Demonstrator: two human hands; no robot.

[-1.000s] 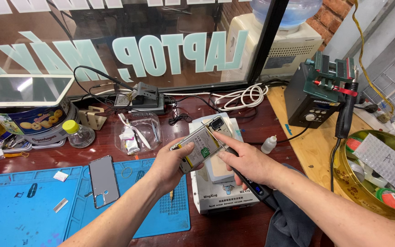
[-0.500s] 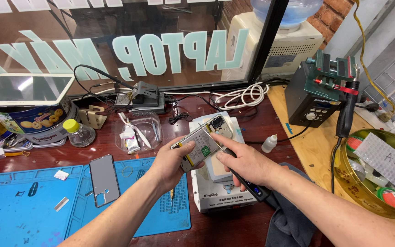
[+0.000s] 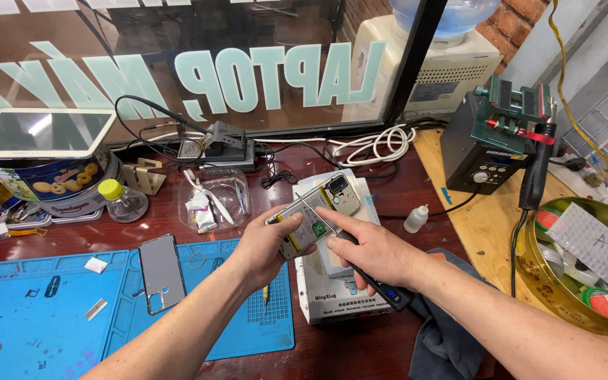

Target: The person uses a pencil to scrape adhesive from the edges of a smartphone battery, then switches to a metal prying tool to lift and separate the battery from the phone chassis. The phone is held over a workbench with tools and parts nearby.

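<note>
My left hand (image 3: 265, 248) grips an opened smartphone (image 3: 316, 213) by its lower end, back cover off, battery and camera frame showing. My right hand (image 3: 371, 252) holds a dark pen-shaped screwdriver (image 3: 381, 287) whose thin tip rests on the phone's inside near its middle. Both hands hover over a white box-shaped machine (image 3: 332, 295) on the dark red table. A grey phone back cover (image 3: 160, 272) lies on the blue mat (image 3: 51, 309) to the left of my left arm.
A clear plastic tray (image 3: 214, 199) of small parts, a yellow-capped bottle (image 3: 121, 200), a cookie tin (image 3: 51, 179) under a tablet (image 3: 36, 131), a black cabled device (image 3: 221, 149), a small white dropper bottle (image 3: 416, 218), a soldering station (image 3: 497, 144), a green bowl (image 3: 564, 274) of tape rolls, a grey cloth (image 3: 445, 341).
Both hands stay on the phone; the screwdriver tip has shifted only slightly across the phone's inside. Nothing else has moved.
</note>
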